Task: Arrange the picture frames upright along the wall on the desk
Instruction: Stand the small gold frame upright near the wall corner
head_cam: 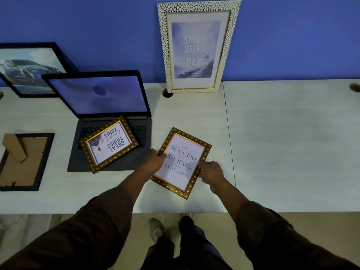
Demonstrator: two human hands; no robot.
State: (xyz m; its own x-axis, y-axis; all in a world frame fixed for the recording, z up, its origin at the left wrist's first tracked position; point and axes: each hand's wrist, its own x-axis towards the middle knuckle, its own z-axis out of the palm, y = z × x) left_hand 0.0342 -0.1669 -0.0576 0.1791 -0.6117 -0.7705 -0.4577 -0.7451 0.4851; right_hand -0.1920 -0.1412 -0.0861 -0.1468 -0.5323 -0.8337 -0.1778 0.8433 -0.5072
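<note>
Left fingers (pixel 161 155) and right fingers (pixel 200 171) pinch the opposite long edges of the gold frame (pixel 182 162), near the counter's (pixel 272 152) front edge, long axis slanting toward the far-right, text top away.

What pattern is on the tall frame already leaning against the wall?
The tall frame has a white pebbled, scale-like border with a gold inner edge; it shows best in the head view.
</note>
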